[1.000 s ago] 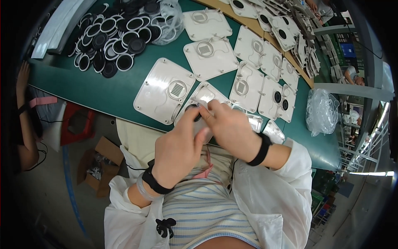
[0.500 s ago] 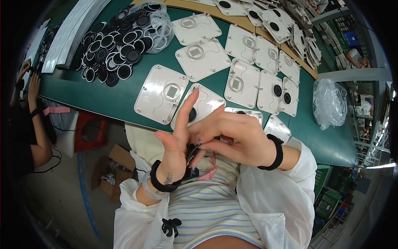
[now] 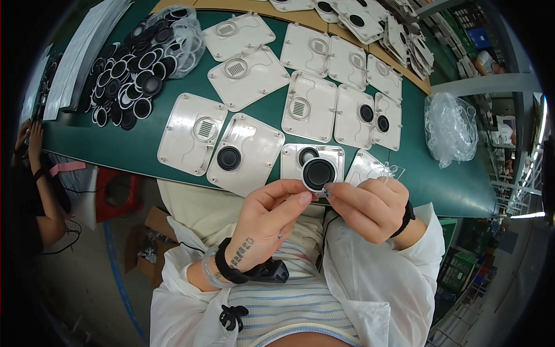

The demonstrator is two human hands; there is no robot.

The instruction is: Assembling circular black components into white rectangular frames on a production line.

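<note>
My left hand (image 3: 270, 215) and my right hand (image 3: 367, 207) together pinch a small round black speaker disc with a white rim (image 3: 318, 174), held just off the near edge of the green table (image 3: 144, 155). My right hand also has a clear plastic film (image 3: 386, 171) against its fingers. Right behind the disc lies a white plastic plate (image 3: 313, 161) with a black disc seated in it. Another white plate with a black disc (image 3: 245, 153) lies to the left of it.
Several white plates (image 3: 309, 104) cover the table, some with slotted round grilles. A heap of black and white discs (image 3: 130, 69) sits far left by a clear bag. A crumpled clear bag (image 3: 450, 128) lies at right. Another person's hands (image 3: 29, 139) show at far left.
My hands have opened apart and risen toward the table edge, and the black disc now shows held up between both sets of fingertips. The view has tilted slightly.
</note>
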